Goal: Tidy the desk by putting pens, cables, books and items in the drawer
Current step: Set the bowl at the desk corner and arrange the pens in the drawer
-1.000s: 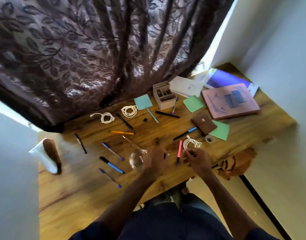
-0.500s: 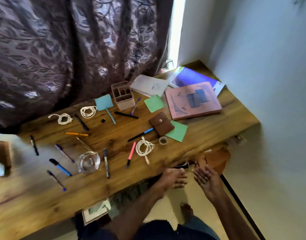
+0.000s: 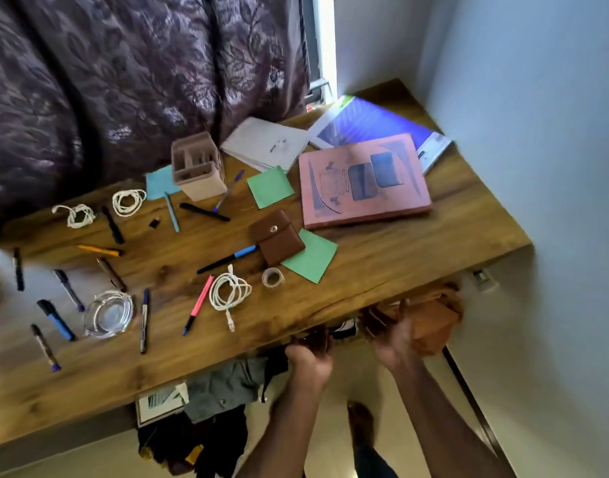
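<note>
A: Fingers first. State?

B: Left hand (image 3: 310,360) was at the front edge of the desk (image 3: 417,250), lower centre of frame. Its fingers were curled up under the edge against something dark brown. It was blurred, so I couldn't tell whether they gripped it. Right hand (image 3: 396,343) was just to the right, palm up, fingers in an orange-brown cloth (image 3: 434,319) bunched under the edge. Couldn't tell the grip there either.

A: Task items?

B: They lay on the desk top.
- Nearest the hands was a white cable (image 3: 230,292), coiled near the front edge. A pink pen (image 3: 200,301) lay just left of it and a tape roll (image 3: 272,277) just right.
- Above those, a brown pouch (image 3: 277,237) overlapped a green note (image 3: 310,256), with a blue-capped pen (image 3: 229,258) touching the pouch's left side.
- Right of centre, a pink book (image 3: 363,181) lay flat, overlapping a purple book (image 3: 372,122) in the far corner. White papers (image 3: 265,143) were to the left of both.

A: Left side?

B: A glass dish (image 3: 108,313) sat with a dark pen (image 3: 144,320) beside it. A blue marker (image 3: 56,319) and other pens were scattered further left. A pen holder (image 3: 198,170) stood upright at upper centre. Two more cable coils (image 3: 128,201) were left of it, near the curtain (image 3: 124,81).
</note>
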Demonstrator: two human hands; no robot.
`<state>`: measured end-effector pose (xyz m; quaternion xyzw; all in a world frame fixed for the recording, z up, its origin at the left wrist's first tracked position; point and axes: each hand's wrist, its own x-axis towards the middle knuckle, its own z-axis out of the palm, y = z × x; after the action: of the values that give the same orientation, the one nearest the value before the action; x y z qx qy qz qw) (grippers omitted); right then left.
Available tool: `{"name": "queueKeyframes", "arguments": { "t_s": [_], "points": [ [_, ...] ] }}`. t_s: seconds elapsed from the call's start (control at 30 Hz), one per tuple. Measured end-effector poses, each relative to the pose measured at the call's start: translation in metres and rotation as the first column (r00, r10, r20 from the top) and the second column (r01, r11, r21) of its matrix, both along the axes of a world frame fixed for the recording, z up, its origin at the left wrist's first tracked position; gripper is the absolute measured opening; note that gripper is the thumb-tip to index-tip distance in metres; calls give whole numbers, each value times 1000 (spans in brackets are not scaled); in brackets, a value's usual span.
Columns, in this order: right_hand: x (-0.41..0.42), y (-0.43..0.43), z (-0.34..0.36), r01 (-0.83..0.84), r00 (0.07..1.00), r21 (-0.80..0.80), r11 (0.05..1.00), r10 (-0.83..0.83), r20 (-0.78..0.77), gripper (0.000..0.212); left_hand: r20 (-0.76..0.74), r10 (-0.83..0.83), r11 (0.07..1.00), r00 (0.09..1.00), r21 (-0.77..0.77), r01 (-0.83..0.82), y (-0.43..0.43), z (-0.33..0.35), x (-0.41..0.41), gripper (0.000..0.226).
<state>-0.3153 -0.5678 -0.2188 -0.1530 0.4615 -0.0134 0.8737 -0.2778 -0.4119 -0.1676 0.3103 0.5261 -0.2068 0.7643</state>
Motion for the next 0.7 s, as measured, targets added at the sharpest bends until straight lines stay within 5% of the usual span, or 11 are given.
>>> {"name": "queueKeyframes", "arguments": {
  "t_s": [0.23,0.7],
  "points": [
    [5,-8,-28,-2,1000,93,996,0,28,83,-27,134,991,991,2,-134,-11,-29,0,73],
    [-83,-5,-20,37,997,111,993,-45,67,78,-145,246,962,958,-80,-260,6,-20,-74,68]
  ]
}}
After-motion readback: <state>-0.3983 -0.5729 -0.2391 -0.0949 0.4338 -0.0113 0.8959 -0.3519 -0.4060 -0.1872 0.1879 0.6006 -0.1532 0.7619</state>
